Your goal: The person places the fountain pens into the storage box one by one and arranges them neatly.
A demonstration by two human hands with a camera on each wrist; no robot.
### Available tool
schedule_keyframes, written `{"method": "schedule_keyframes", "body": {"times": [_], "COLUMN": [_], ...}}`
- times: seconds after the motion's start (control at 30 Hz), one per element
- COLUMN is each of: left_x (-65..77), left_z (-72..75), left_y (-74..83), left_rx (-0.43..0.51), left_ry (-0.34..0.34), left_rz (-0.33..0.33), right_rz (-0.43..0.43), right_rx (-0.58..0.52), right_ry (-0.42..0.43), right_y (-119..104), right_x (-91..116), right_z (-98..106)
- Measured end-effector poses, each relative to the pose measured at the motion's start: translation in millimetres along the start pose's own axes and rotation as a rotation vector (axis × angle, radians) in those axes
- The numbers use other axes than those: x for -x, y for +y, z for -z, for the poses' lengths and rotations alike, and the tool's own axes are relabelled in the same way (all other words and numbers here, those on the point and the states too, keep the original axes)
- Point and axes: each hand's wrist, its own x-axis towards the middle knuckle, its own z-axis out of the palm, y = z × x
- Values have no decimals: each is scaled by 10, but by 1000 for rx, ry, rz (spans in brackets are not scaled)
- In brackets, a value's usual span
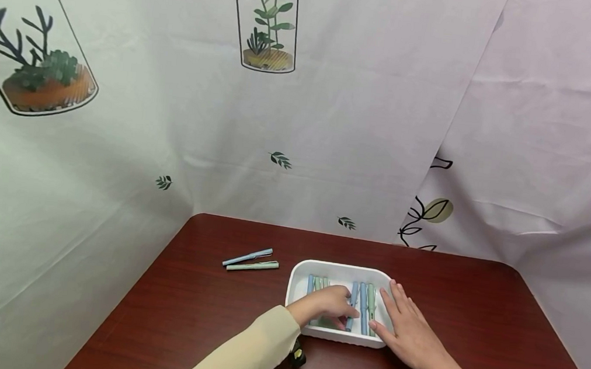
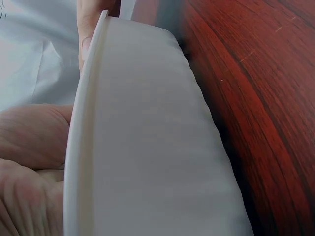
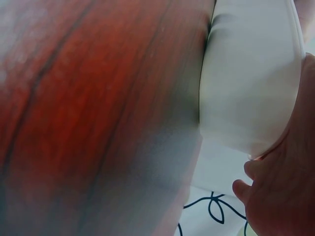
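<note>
A white tray [image 1: 332,335] stands on the table with several blue and green pens lying side by side in it. My left hand [image 1: 328,302] reaches down inside it, over the middle. Its thumb overlaps a blue pen [image 1: 353,292]; the other fingers are partly hidden, and I cannot tell whether they pinch it. Right of that pen lie another blue pen [image 1: 364,308] and a green pen [image 1: 371,299]. My right hand [image 1: 411,332] rests at the tray's right rim, fingers spread. The tray wall [image 2: 147,123] hides the left fingers in the left wrist view.
Behind the tray's left side, a blue pen [image 1: 247,257] and a green pen [image 1: 252,266] lie on the dark red table [image 1: 185,298]. A black object with a yellow mark [image 1: 297,354] shows beside the left sleeve. Patterned white cloth [image 1: 332,123] hangs behind the table.
</note>
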Motion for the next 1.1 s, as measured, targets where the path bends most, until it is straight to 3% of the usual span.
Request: {"method": "schedule_keyframes", "body": {"times": [0.6, 0.93, 1.1], "left_x": [-10, 78, 141], "left_z": [-70, 34, 114], "left_y": [37, 76, 105], "left_rx": [-76, -180, -169], "left_ry": [1, 24, 56], "left_rz": [5, 1, -28], "right_rz": [11, -6, -17], "right_rx": [-4, -10, -20], "right_ry": [12, 1, -6], "right_y": [22, 1, -15], "right_x": [11, 3, 3], "right_z": [-7, 3, 12]}}
